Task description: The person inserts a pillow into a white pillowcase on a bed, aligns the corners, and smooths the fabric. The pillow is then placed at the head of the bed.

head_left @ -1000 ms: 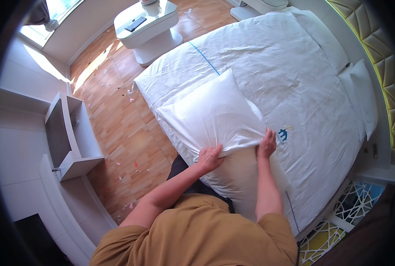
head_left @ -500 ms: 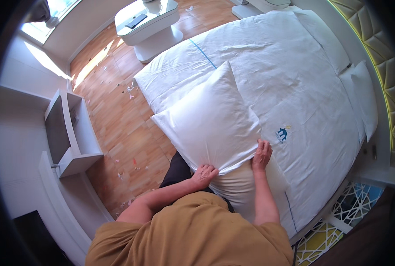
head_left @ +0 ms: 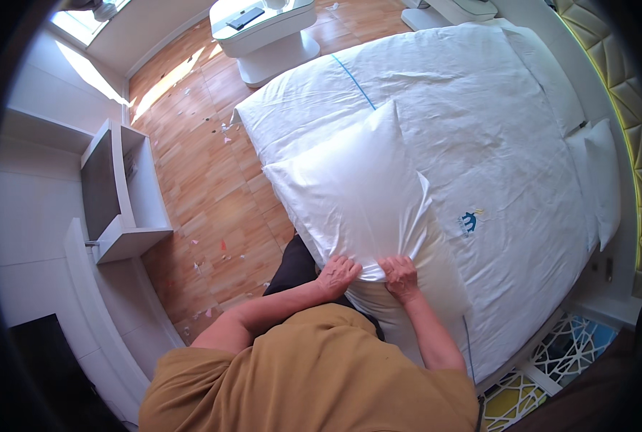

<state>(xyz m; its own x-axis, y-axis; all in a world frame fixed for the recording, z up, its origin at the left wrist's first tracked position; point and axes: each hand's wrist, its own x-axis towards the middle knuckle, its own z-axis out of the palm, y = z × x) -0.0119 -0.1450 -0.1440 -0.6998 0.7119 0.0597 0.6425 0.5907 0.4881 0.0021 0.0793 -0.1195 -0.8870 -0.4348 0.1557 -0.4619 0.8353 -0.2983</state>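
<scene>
A white pillowcase (head_left: pixel 350 187) lies partly drawn over a cream pillow (head_left: pixel 436 270) near the bed's front edge. My left hand (head_left: pixel 339 276) has its fingers closed on the left part of the case's near hem. A short way to the right, my right hand (head_left: pixel 399 276) also grips the hem, and creases run up the fabric from its fingers. The cream pillow shows below the hem and to the right, leaning toward my body. What part of the pillow lies inside the case is hidden.
The bed's white duvet (head_left: pixel 508 165) spreads beyond, with white pillows (head_left: pixel 600 183) at the right. Paper scraps litter the wood floor (head_left: pixel 206 194) on the left. A white table (head_left: pixel 267 36) stands at the back, a shelf unit (head_left: pixel 137 187) at the left.
My right hand has moved left along the hem, closer to my left hand, bunching the case's right side into folds. My left hand still grips the hem. The whole view has shifted slightly.
</scene>
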